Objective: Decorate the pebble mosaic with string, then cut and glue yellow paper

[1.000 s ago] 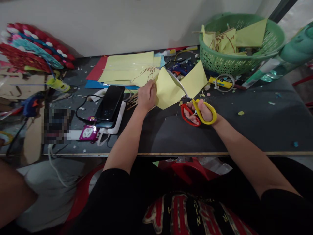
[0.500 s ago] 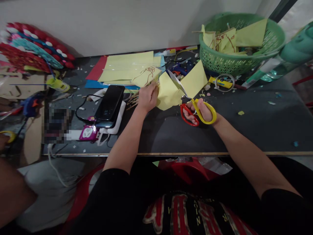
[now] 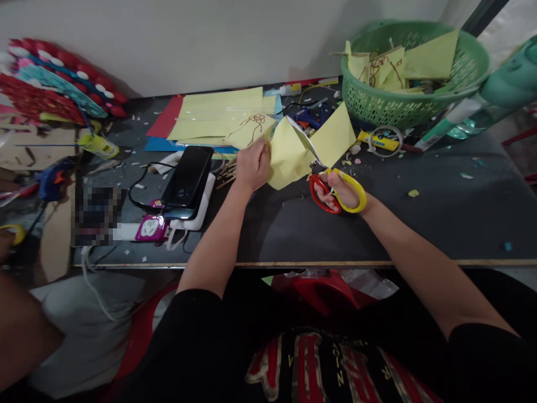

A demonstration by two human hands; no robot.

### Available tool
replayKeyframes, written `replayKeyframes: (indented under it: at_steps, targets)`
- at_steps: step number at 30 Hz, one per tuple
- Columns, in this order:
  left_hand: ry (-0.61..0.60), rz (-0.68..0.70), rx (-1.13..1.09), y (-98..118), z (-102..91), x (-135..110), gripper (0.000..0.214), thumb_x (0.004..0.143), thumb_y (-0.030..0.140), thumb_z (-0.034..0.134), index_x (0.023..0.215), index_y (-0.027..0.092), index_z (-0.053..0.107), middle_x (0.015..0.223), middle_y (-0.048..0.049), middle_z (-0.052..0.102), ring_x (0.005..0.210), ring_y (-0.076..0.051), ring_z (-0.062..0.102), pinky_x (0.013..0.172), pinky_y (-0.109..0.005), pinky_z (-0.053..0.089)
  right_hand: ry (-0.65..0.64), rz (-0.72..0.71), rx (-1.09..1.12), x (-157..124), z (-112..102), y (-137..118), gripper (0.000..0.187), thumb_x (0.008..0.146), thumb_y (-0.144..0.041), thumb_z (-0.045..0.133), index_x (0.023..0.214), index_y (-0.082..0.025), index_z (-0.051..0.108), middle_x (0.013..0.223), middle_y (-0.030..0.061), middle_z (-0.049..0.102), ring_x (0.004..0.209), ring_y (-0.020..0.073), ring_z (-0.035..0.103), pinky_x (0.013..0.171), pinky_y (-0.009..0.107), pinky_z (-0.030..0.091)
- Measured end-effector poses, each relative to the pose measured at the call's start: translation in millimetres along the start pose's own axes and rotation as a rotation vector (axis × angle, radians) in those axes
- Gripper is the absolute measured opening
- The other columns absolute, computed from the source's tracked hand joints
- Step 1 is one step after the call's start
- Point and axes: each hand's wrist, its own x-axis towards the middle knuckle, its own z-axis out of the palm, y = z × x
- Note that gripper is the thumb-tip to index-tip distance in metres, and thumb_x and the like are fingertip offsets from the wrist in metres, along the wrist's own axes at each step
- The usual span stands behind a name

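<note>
My left hand [image 3: 253,165] is closed on a sheet of yellow paper [image 3: 287,157], pinching it near its left part. Brown scribbled lines show on the piece beyond the fingers. My right hand [image 3: 344,192] grips a pair of scissors [image 3: 360,197] with one red and one yellow handle, fingers through the loops. The blades point up and left, into the paper, between its curled middle and a pointed flap on the right. Part of the lower blade is hidden by the paper. Thin wooden sticks [image 3: 227,172] lie just left of my left hand.
A green basket [image 3: 390,109] holding yellow paper pieces stands at the back right, beside a green bottle [image 3: 474,115]. Coloured sheets [image 3: 213,115] lie behind my left hand. A phone [image 3: 187,178] with cables lies at left. Another person's arm [image 3: 25,330] is at the far left.
The scissor handles have drawn closer together, the yellow one moving slightly left, so the blades have closed a little. My left hand stays almost still on the paper.
</note>
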Motion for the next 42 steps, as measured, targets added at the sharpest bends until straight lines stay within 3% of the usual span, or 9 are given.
replayKeyframes:
  at_steps: [4, 8, 13, 19, 26, 34, 38, 42]
  targets:
    - [0.018, -0.051, -0.018, 2.7, 0.0, 0.3, 0.038, 0.099, 0.05, 0.033, 0.077, 0.024, 0.052, 0.059, -0.0005, 0.044, 0.058, -0.017, 0.047, 0.062, -0.034, 0.034, 0.027, 0.031, -0.007, 2.1, -1.8, 3.2, 0.069, 0.075, -0.087, 0.052, 0.076, -0.018, 0.046, 0.051, -0.0074, 0.038, 0.033, 0.003, 0.035, 0.029, 0.017, 0.032]
    - [0.014, -0.059, -0.029, 4.7, -0.6, 0.2, 0.04, 0.099, 0.053, 0.035, 0.076, 0.024, 0.051, 0.06, -0.0015, 0.046, 0.059, -0.017, 0.048, 0.062, -0.034, 0.035, 0.042, 0.039, 0.001, 0.3, -2.6, 4.1, 0.072, 0.077, -0.09, 0.043, 0.076, -0.018, 0.048, 0.051, -0.0067, 0.039, 0.032, 0.0028, 0.035, 0.028, 0.017, 0.032]
    - [0.01, -0.044, -0.003, 5.0, -0.2, 0.0, 0.046, 0.1, 0.055, 0.029, 0.076, 0.024, 0.051, 0.058, -0.001, 0.044, 0.057, -0.016, 0.047, 0.06, -0.033, 0.036, 0.001, 0.013, 0.041, -3.2, -1.7, 1.8, 0.071, 0.08, -0.088, 0.042, 0.079, -0.017, 0.049, 0.053, -0.006, 0.04, 0.035, 0.0032, 0.035, 0.03, 0.017, 0.033]
    - [0.101, -0.106, -0.017, 9.1, 2.5, 0.6, 0.049, 0.1, 0.058, 0.027, 0.078, 0.023, 0.055, 0.06, -0.0002, 0.046, 0.055, -0.015, 0.045, 0.059, -0.033, 0.037, -0.01, -0.097, 0.056, -1.0, -4.1, -0.1, 0.07, 0.082, -0.087, 0.039, 0.078, -0.018, 0.046, 0.054, -0.0064, 0.036, 0.036, 0.0033, 0.032, 0.03, 0.018, 0.03]
    - [0.111, -0.106, -0.055, 13.6, 4.2, 1.4, 0.049, 0.101, 0.056, 0.029, 0.078, 0.023, 0.058, 0.061, -0.0012, 0.049, 0.057, -0.015, 0.047, 0.061, -0.033, 0.039, -0.091, -0.1, 0.123, -0.3, -9.0, 2.6, 0.068, 0.08, -0.087, 0.041, 0.079, -0.019, 0.045, 0.054, -0.0062, 0.035, 0.038, 0.004, 0.031, 0.032, 0.019, 0.03]
    - [0.108, -0.136, -0.047, 14.3, 3.9, 2.5, 0.053, 0.1, 0.061, 0.026, 0.076, 0.023, 0.054, 0.061, -0.0008, 0.047, 0.056, -0.015, 0.047, 0.061, -0.033, 0.038, -0.073, -0.145, 0.109, -1.3, -8.7, 5.0, 0.068, 0.082, -0.086, 0.041, 0.081, -0.018, 0.047, 0.054, -0.006, 0.037, 0.038, 0.0037, 0.03, 0.033, 0.02, 0.028]
    - [0.115, -0.176, -0.103, 17.3, 3.5, 2.9, 0.053, 0.099, 0.063, 0.029, 0.075, 0.022, 0.054, 0.059, 0.0003, 0.044, 0.056, -0.014, 0.047, 0.06, -0.032, 0.037, -0.125, -0.19, 0.113, 0.6, -11.1, 8.3, 0.068, 0.084, -0.085, 0.04, 0.082, -0.018, 0.048, 0.055, -0.0061, 0.037, 0.037, 0.0037, 0.03, 0.033, 0.019, 0.029]
    - [0.108, -0.232, -0.156, 12.7, 3.4, 3.4, 0.044, 0.097, 0.058, 0.043, 0.075, 0.023, 0.057, 0.061, 0.0001, 0.047, 0.059, -0.015, 0.049, 0.064, -0.032, 0.039, -0.234, -0.194, 0.181, 1.8, -12.8, 6.0, 0.071, 0.082, -0.088, 0.038, 0.085, -0.018, 0.049, 0.057, -0.0056, 0.037, 0.041, 0.0049, 0.032, 0.035, 0.02, 0.031]
